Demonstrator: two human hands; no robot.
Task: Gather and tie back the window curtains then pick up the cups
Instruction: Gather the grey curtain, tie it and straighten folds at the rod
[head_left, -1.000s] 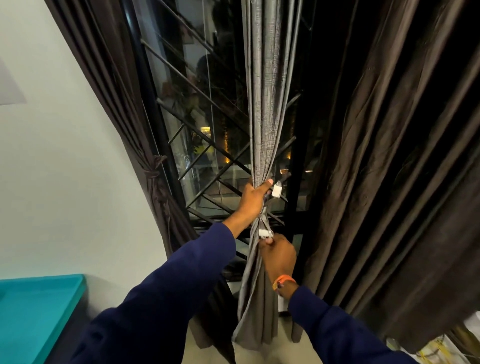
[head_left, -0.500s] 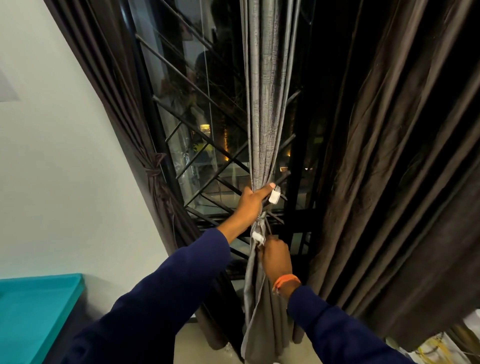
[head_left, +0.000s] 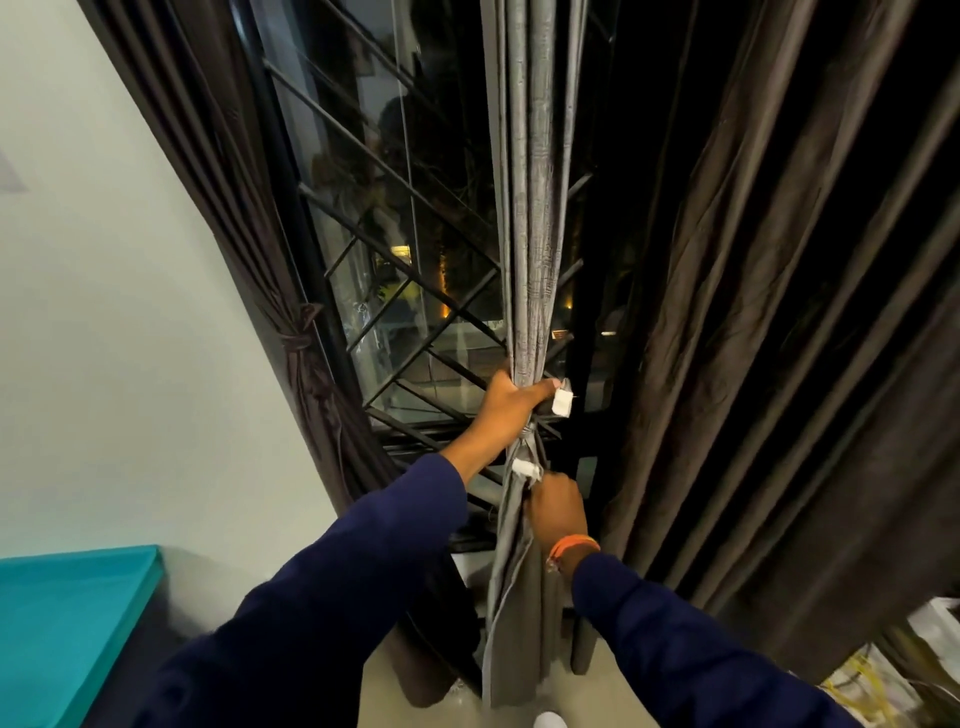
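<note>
Grey curtain (head_left: 530, 249) bunched mid-window; left hand (head_left: 511, 410) clenched round it, white tag (head_left: 562, 402) by thumb; right hand (head_left: 556, 506) just below, pinching tie end (head_left: 525, 469); brown curtain (head_left: 298, 343) tied far left

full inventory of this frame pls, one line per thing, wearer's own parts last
grey curtain: 1, grey, centre, gathered into a bundle
tie band: 1, grey with white ends, around the bundle between the hands
brown curtain, tied: 1, dark brown, left by the wall
brown curtain, loose: 1, dark brown, right
window grille: 1, black, behind the curtains
wall: 1, pale, left
teal surface: 1, teal, lower left
left hand: 1, grip closed on the grey curtain
right hand: 1, orange wristband, below, pinching the band's white end
sleeves: 2, navy
</note>
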